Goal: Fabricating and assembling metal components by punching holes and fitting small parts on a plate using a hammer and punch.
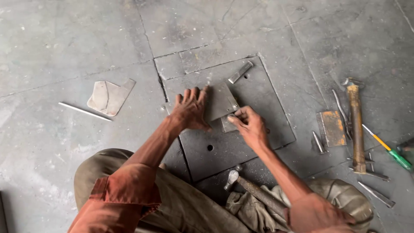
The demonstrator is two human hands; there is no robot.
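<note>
A small grey metal sheet (222, 101) lies on a thick dark steel plate (258, 125) set on the floor. My left hand (189, 110) presses flat on the sheet's left side, fingers spread. Pinching the sheet's lower right corner is my right hand (250, 125), with thumb and fingers closed on its edge. A short metal bar (240, 72) rests near the plate's far edge. A hole (210, 147) shows in the plate near me.
A hammer (252, 190) lies by my knees. At the right are a long wooden-handled hammer (356, 125), a rusty metal piece (333, 128), a green-handled screwdriver (390, 151) and several chisels. A bent sheet scrap (108, 97) and thin rod (85, 111) lie left.
</note>
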